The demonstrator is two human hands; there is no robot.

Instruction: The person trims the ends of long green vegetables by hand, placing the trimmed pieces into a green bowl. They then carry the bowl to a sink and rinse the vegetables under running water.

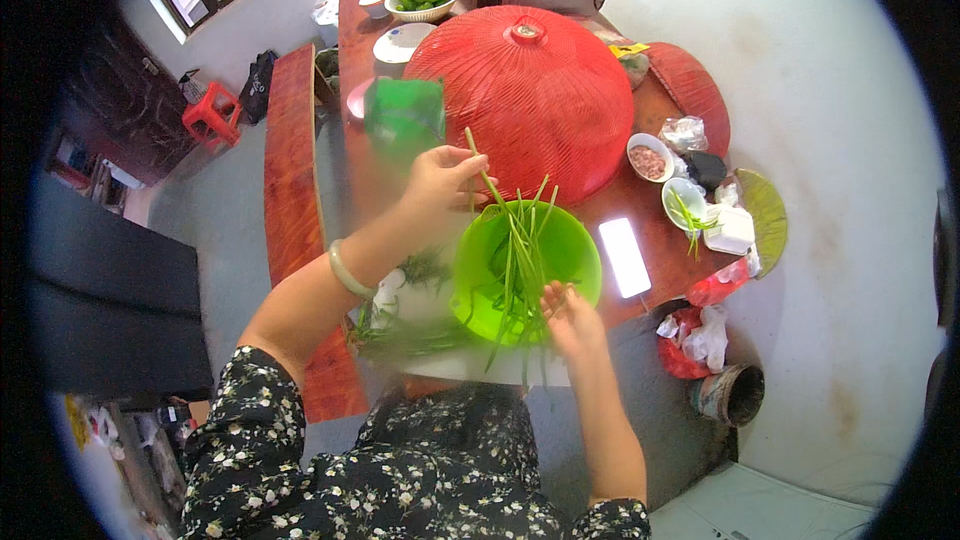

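My left hand [450, 176] holds the pale ends of a bunch of long green stalks [517, 240], which look like scallions or chives, above a bright green plastic basin [577, 255]. The stalks hang down across the basin, their tips passing over its near rim. At the basin's right near edge, my right hand [574, 315] is beside the hanging stalks with its fingers slightly curled; whether it touches them is unclear. More greens lie inside the basin. Feathery greens [424, 270] and a blurred heap of stalks [420, 337] lie to its left on the table.
A red mesh food cover [525, 105] stands behind the basin. To the right lie a bright-screened phone [625, 258], a bowl of chopped meat [649, 158], a bowl with green stalks [683, 202] and a white foam box [730, 230]. A wooden bench [292, 165] runs along the left.
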